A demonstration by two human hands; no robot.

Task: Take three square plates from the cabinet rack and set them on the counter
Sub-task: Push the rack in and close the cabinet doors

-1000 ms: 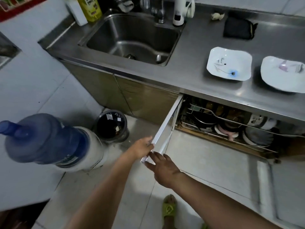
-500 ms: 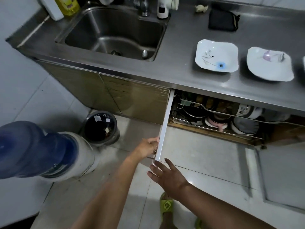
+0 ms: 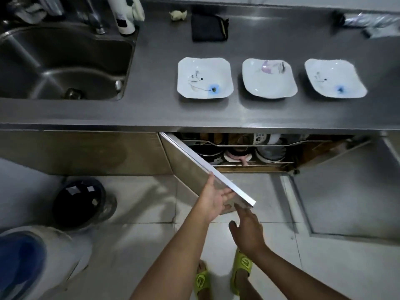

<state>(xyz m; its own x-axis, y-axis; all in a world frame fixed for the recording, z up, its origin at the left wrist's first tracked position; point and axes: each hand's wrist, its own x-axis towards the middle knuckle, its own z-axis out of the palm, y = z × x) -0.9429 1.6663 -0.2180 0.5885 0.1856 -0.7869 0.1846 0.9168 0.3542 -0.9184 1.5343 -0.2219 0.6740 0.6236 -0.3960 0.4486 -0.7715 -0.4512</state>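
Observation:
Three white square plates lie side by side on the steel counter [image 3: 151, 109]: a left plate [image 3: 204, 77] with a blue spot, a middle plate [image 3: 269, 77] with a purple mark, and a right plate [image 3: 334, 78] with a blue spot. Below the counter, the cabinet rack [image 3: 249, 146] shows bowls and dishes behind a wire rail. The left cabinet door [image 3: 194, 169] stands partly swung across the opening. My left hand [image 3: 216, 198] lies flat against the door's outer face near its free edge. My right hand [image 3: 247, 228] hovers just below the door's corner, fingers apart, holding nothing.
The right cabinet door [image 3: 346, 191] is wide open. A sink [image 3: 62, 63] with a tap is at the left. A black cloth [image 3: 208, 27] lies at the counter's back. On the floor are a dark bin [image 3: 83, 202] and a blue water jug [image 3: 32, 263].
The left door has swung toward the cabinet opening under my left hand. My right hand has come off the door edge. The view has shifted right, showing the third plate.

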